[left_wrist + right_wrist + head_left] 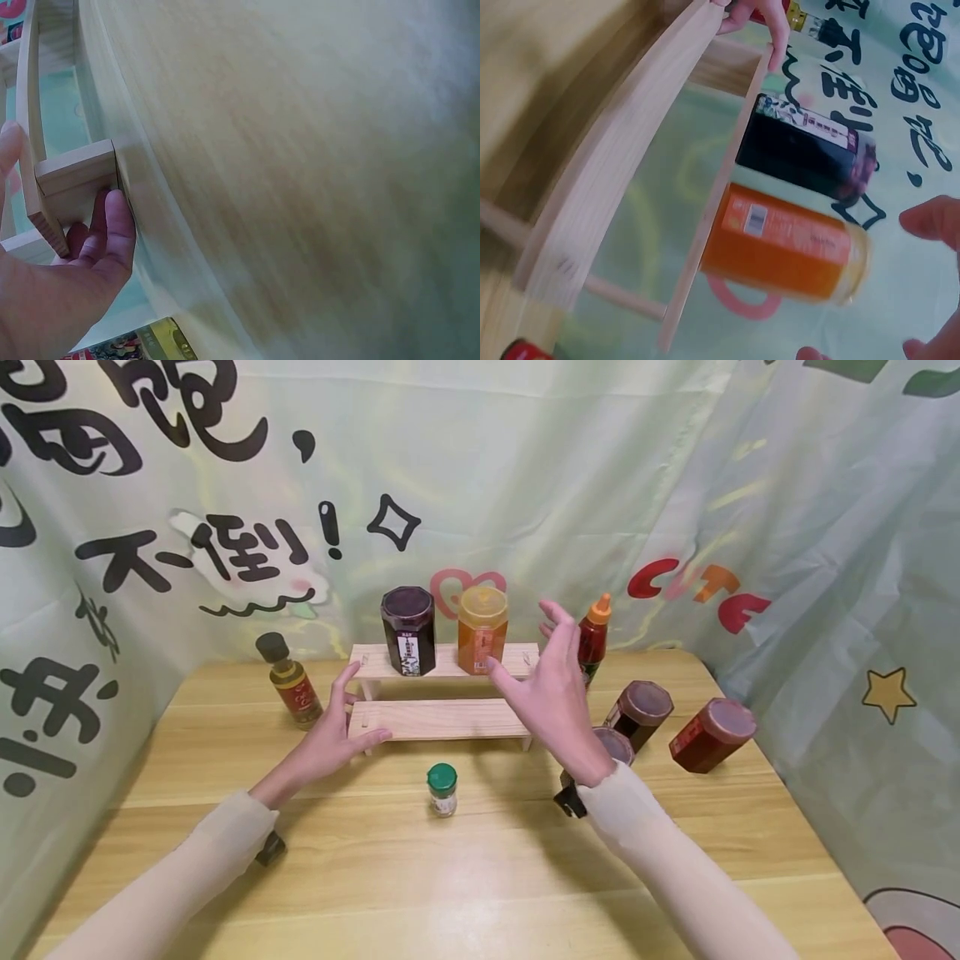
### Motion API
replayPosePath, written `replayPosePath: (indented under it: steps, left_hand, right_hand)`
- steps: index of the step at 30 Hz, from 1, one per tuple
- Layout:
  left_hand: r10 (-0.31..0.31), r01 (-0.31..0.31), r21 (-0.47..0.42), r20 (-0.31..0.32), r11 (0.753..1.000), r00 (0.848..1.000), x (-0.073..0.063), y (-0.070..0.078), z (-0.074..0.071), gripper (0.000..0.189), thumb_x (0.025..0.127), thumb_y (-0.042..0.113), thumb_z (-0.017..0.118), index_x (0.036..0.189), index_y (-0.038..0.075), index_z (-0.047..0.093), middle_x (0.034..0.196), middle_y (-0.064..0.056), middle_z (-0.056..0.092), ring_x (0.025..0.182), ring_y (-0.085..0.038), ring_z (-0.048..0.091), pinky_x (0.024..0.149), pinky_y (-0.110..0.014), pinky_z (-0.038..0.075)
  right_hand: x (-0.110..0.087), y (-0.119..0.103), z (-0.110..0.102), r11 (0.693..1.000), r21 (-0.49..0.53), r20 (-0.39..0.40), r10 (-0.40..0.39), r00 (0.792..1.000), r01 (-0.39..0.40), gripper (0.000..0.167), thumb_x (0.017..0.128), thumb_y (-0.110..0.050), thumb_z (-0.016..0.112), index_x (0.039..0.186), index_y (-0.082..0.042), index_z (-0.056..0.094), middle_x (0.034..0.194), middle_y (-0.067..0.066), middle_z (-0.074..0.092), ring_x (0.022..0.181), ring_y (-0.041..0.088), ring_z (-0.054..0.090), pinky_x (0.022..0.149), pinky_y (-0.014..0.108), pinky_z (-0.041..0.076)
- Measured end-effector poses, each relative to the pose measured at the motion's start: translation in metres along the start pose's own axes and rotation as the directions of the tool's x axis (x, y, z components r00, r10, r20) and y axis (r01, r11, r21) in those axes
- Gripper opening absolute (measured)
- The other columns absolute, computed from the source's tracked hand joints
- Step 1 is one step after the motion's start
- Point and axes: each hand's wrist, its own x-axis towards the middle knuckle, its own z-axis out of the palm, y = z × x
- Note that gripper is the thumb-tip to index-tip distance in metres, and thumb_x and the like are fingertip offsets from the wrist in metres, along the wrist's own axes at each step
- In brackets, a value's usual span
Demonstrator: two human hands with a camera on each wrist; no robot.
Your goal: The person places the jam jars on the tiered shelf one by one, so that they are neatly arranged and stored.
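A two-step wooden shelf stands at the back of the table. At its left end my left hand grips the lower step, the thumb over the board and the fingers curled by the end support in the left wrist view. On the upper step sit a dark purple jar and, to its right, an orange jar with a yellowish lid. My right hand hovers just right of the orange jar, thumb and fingers spread apart, holding nothing. In the right wrist view, a gap separates its fingers from the orange jar.
A small green-capped shaker stands before the shelf. At left is a dark-capped bottle. Behind my right hand is a red sauce bottle; dark jars and a red jar stand at right. A printed curtain hangs behind.
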Motion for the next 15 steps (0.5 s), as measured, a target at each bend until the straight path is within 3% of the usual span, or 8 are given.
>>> replayPosePath:
  steps: [6,8,12,15]
  left_hand:
    - [-0.003,0.003,0.001,0.011,1.000,1.000,-0.005,0.022,0.000,0.119,0.097,0.003,0.083,0.174,0.023,-0.006,0.135,-0.038,0.043,0.079,-0.048,0.068,0.062,-0.056,0.064]
    - [0.003,-0.003,0.004,0.011,1.000,1.000,-0.005,0.020,0.000,0.121,0.097,0.007,0.085,0.175,0.027,-0.006,0.135,-0.036,0.044,0.079,-0.043,0.069,0.062,-0.053,0.064]
    - [0.003,-0.003,0.013,0.000,1.000,1.000,0.000,0.001,-0.001,0.125,0.095,0.016,0.089,0.173,0.042,-0.004,0.137,-0.032,0.045,0.078,-0.036,0.070,0.063,-0.048,0.065]
    - [0.005,-0.005,0.006,0.002,1.000,1.000,0.000,0.000,-0.001,0.124,0.094,0.019,0.090,0.173,0.045,-0.003,0.137,-0.030,0.045,0.078,-0.033,0.070,0.063,-0.047,0.065]
  right_hand:
    - [-0.015,0.015,-0.028,0.997,0.070,0.046,0.026,0.999,-0.029,0.086,0.093,-0.034,0.085,0.160,-0.017,0.035,0.160,0.007,0.039,0.147,0.024,0.045,0.113,0.047,0.048]
    - [-0.021,0.021,-0.037,0.996,0.086,0.049,0.021,0.999,-0.025,0.082,0.094,-0.034,0.084,0.159,-0.016,0.037,0.159,0.007,0.042,0.146,0.022,0.045,0.113,0.048,0.047]
    - [-0.032,0.033,-0.054,0.996,0.087,0.028,-0.017,0.999,0.015,0.080,0.094,-0.028,0.086,0.157,-0.011,0.040,0.155,0.010,0.046,0.145,0.022,0.046,0.118,0.048,0.043]
    - [-0.044,0.044,-0.065,0.996,0.084,0.030,-0.015,0.999,0.013,0.081,0.093,-0.025,0.087,0.158,-0.008,0.040,0.156,0.009,0.046,0.147,0.025,0.044,0.119,0.051,0.040]
